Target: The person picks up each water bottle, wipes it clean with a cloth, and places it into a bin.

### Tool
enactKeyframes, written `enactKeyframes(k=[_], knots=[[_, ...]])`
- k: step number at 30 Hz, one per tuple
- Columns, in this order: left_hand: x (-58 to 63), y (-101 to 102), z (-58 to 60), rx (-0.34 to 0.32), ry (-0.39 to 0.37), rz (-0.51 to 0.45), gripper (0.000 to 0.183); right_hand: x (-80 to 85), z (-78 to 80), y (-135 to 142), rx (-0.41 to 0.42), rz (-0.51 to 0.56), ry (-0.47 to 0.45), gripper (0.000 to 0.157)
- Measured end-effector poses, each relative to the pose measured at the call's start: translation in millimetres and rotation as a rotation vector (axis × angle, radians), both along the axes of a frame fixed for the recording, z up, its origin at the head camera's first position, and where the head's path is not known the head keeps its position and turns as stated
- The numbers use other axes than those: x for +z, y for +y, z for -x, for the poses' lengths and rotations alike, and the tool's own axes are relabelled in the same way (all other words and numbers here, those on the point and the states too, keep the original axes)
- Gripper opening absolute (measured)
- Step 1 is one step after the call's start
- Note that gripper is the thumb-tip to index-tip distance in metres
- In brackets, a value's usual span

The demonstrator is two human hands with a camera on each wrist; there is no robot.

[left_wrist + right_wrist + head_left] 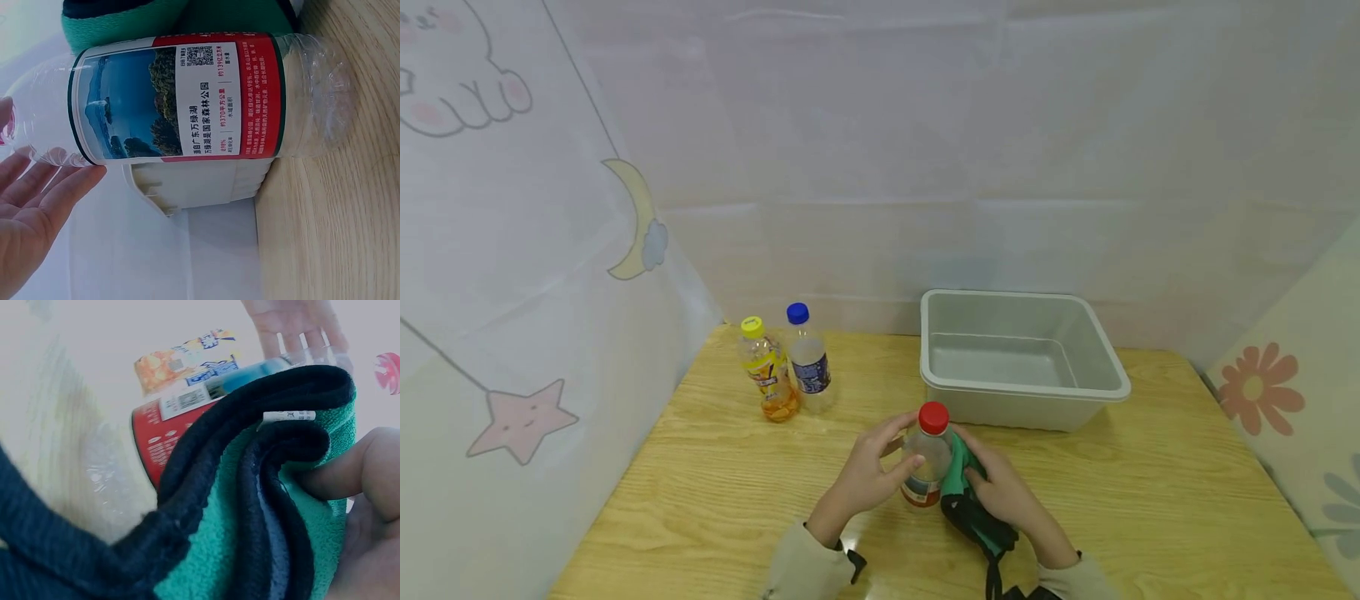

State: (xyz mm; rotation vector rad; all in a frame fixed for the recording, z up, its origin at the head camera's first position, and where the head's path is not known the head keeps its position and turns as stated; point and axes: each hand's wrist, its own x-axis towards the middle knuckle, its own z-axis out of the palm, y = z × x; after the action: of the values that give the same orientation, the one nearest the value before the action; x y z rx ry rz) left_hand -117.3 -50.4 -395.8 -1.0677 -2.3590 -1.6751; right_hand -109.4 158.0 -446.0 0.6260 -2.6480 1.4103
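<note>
A clear plastic bottle (pixel 934 454) with a red cap stands upright on the wooden table. My left hand (pixel 865 475) holds its upper part, thumb in front and fingers behind. The left wrist view shows the bottle's label (pixel 181 100), a lake picture with a red band, and my left fingers at the shoulder. On the other side, my right hand (pixel 1003 492) grips a folded green cloth (pixel 957 471) with black edging, pressed up against the bottle. Seen from the right wrist, the cloth (pixel 215 519) has a small white tag, and my thumb pushes into its fold.
Behind the hands sits a light grey plastic bin (pixel 1022 408). Off to the left stand a yellow-capped bottle (pixel 769 375) with some orange liquid and a blue-capped bottle (pixel 810 367). A pale printed curtain (pixel 865 167) hangs behind the table (pixel 700 500).
</note>
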Motion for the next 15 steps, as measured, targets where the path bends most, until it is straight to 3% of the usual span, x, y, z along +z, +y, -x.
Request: enactKeyframes(k=[6, 13, 15], knots=[[-2.0, 0.8, -0.3, 0.007, -0.012, -0.021, 0.045, -13.4, 3.4, 0.1, -0.031, -0.046, -0.045, 0.056], [-35.9, 5.8, 11.6, 0.049, 0.085, -0.022, 0.052, -25.2, 4.6, -1.0, -0.047, -0.111, -0.034, 0.051], [-38.6, 6.4, 12.7, 0.064, 0.121, -0.009, 0.054, -27.5, 4.7, -2.0, -0.051, -0.117, -0.032, 0.051]])
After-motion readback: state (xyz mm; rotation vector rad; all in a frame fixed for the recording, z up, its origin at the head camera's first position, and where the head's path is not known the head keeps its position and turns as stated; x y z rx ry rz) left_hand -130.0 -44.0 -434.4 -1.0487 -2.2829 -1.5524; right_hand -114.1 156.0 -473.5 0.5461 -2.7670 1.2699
